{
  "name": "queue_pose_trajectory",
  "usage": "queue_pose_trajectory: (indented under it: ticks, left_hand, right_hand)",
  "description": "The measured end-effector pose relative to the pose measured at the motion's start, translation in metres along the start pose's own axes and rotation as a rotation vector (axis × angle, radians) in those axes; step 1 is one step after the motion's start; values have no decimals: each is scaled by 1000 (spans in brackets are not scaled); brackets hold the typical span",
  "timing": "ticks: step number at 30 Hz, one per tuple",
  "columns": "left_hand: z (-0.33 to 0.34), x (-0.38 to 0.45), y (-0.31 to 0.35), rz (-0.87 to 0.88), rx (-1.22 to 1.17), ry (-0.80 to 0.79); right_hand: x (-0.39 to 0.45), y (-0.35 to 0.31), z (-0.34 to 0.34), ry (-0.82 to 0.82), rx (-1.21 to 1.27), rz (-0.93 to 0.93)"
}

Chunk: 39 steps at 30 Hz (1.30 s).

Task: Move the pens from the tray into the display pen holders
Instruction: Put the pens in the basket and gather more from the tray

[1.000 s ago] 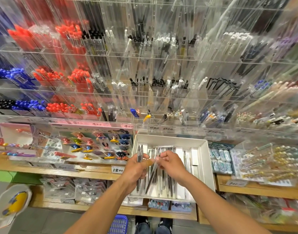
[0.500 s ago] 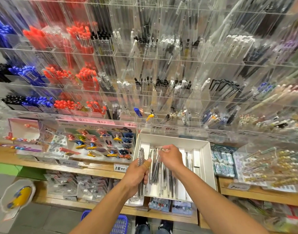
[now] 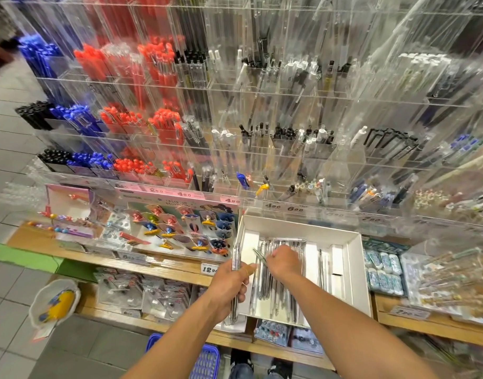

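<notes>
My right hand (image 3: pixel 282 262) is over the white tray (image 3: pixel 355 272), fingers curled, pinching one pen (image 3: pixel 259 255) just lifted off the loose pens (image 3: pixel 273 285); it points up-left toward my left hand (image 3: pixel 230 285), which sits just beside the tray's left edge. Left fingers are wrapped round a bundle (image 3: pixel 235 269) held upright, long axis near vertical, about three or four pens, can't count exactly. Tray pens lie lengthwise, running away from me, a dozen-odd. Display holders (image 3: pixel 262 149) stand above and behind the tray. Right hand is nearer the tray.
</notes>
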State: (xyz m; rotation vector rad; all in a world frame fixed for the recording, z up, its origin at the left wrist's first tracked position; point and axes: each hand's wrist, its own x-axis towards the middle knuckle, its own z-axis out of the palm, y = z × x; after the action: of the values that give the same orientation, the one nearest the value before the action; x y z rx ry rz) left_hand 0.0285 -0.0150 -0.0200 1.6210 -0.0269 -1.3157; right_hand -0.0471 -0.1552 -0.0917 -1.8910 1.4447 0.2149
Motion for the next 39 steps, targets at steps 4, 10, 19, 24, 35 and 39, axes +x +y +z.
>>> queue_pose_trajectory:
  ticks: [4,10,19,24,35,39]
  left_hand:
    - [-3,0,-1,-6,0,11]
    - [-5,2,-4,-16,5,18]
    - [-3,0,-2,-19,10,25]
    - [-1,-3,-2,-20,17,30]
    - [5,-6,-3,38,32,23]
    - [14,-9,4,91,141,-12]
  right_hand:
    - [-5,-1,1,-19,-47,-61]
    - [-21,11,8,-31,-175,-260]
    - [-45,16,19,-366,-398,-420]
    - [-47,20,23,-630,-503,-461]
    - [-37,13,-41,-413,335,-313]
    - [-46,-1,-67,-557,733,-277]
